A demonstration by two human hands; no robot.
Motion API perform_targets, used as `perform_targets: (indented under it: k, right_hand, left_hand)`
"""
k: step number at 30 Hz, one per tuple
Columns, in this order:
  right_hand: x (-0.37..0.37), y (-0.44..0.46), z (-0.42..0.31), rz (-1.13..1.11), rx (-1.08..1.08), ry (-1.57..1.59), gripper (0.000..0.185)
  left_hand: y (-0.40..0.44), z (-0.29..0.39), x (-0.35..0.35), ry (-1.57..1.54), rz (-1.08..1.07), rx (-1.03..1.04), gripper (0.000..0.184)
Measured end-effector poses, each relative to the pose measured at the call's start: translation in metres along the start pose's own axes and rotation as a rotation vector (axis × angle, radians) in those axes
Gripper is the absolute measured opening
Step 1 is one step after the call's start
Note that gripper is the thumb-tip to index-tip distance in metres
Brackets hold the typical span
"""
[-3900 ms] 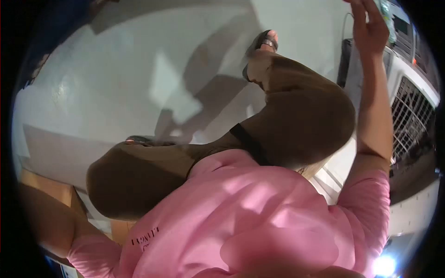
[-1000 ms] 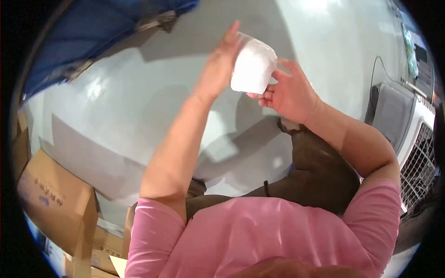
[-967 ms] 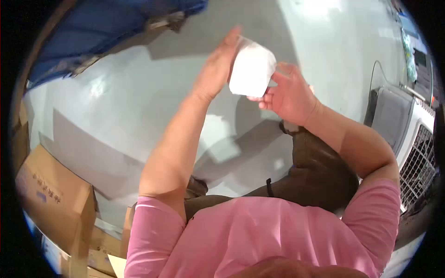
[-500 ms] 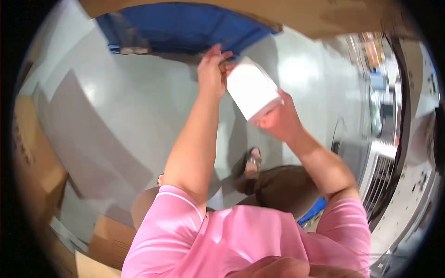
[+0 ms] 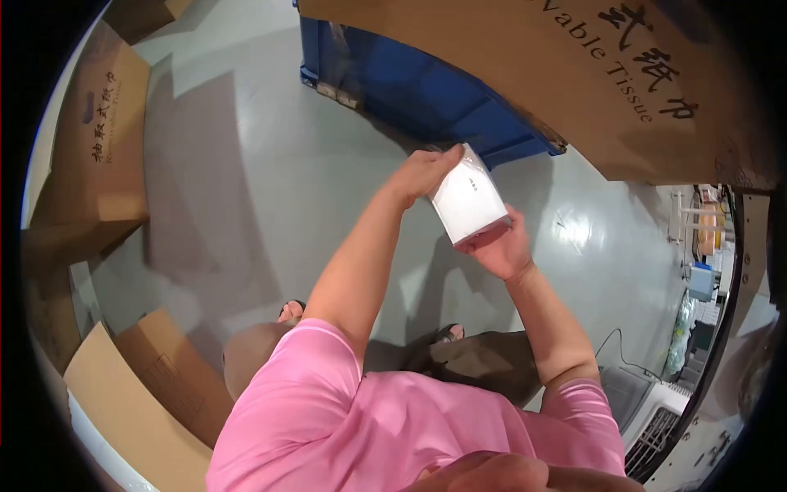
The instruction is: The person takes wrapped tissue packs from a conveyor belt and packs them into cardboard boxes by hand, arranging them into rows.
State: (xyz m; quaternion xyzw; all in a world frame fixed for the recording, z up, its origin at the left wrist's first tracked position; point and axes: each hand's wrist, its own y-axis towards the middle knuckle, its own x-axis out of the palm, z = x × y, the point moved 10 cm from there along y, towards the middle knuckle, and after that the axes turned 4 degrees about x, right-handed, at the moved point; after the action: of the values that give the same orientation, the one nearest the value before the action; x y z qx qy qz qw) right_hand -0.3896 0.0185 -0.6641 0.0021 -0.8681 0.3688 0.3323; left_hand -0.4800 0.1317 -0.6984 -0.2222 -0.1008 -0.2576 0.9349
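A white box-shaped pack point(image 5: 469, 201) with small dark print and a shiny, film-like upper end is held in the air in front of me. My left hand point(image 5: 428, 174) grips its upper left end, the thumb lying along the top. At the lower right end, my right hand point(image 5: 504, 244) is wrapped round the corner and underside, with some fingers hidden beneath. Beyond the pack is a blue plastic pallet or bin point(image 5: 402, 82) on the floor, and a large brown tissue carton point(image 5: 566, 74) stands over it.
Another tissue carton point(image 5: 123, 139) stands at the left. An open carton point(image 5: 164, 369) lies at the lower left. On the right are a white vented appliance point(image 5: 660, 418), a dark cable point(image 5: 620, 348) and a cluttered bench side point(image 5: 701, 283). Grey floor point(image 5: 328, 189) spreads between them.
My view has turned, showing more of the printed cartons. The pack has come lower and nearer to me. My left hand now closes over its upper end, where its fingers were more extended.
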Motion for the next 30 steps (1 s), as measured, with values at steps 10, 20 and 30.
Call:
perform_targets:
  k: [10, 20, 30]
  right_hand:
    - [-0.086, -0.036, 0.081, 0.522, 0.065, -0.433, 0.054]
    - [0.274, -0.181, 0.021, 0.17, -0.503, -1.751, 0.078]
    - [0.436, -0.285, -0.103, 0.047, -0.206, -0.951, 0.081]
  left_hand:
    - [-0.081, -0.101, -0.034, 0.042, 0.536, -0.357, 0.08]
    - [-0.325, 0.094, -0.025, -0.64, 0.702, -0.198, 0.115]
    - [-0.427, 0.343, -0.052, -0.841, 0.399, 0.07, 0.07]
